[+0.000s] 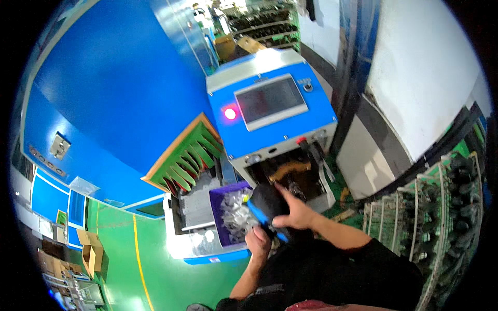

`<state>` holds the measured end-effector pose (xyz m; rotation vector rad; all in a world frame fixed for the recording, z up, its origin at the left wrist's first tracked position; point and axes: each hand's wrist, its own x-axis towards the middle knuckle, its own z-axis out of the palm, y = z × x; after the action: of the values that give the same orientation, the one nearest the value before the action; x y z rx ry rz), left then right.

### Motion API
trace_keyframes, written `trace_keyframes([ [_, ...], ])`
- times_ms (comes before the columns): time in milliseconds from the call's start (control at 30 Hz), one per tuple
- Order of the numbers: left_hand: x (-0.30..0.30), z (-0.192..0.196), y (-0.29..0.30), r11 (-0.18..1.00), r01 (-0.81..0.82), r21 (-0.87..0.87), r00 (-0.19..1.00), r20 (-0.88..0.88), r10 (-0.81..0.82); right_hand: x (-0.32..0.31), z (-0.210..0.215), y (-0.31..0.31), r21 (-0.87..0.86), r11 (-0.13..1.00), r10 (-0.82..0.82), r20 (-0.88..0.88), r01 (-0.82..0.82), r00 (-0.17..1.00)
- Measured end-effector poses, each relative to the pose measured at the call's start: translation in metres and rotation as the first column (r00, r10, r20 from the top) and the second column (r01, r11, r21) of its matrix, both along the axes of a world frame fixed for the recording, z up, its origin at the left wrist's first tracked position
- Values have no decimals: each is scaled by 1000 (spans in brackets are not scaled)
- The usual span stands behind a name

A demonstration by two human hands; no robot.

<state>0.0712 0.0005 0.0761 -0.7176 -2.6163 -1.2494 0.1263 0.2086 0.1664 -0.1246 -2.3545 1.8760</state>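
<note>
The right hand (298,211) clasps the shoe (266,200) before the machine (254,142), the left hand (258,242) curled at its 7 o'clock edge (gripping or merely touching, I cannot tell), probably to steady it, while the bin (215,215) sits at 9 o'clock, seemingly for easy reach.

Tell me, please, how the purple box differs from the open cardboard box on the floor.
The purple box has plain purple rims; the cardboard box has spread brown flaps. The purple box sits beside the left hand; the cardboard box sits farther off, on the green floor. Both are open.
</note>
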Motion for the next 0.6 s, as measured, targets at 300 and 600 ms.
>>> trace_keyframes([
  [300,-15,49,62,901,150,407,753,544,-371,105,-82,50,-970,109,-141,203,219,969],
  [600,-6,25,76,847,-86,525,128,849,-513,127,-95,38,-858,211,-223,425,469,877],
])
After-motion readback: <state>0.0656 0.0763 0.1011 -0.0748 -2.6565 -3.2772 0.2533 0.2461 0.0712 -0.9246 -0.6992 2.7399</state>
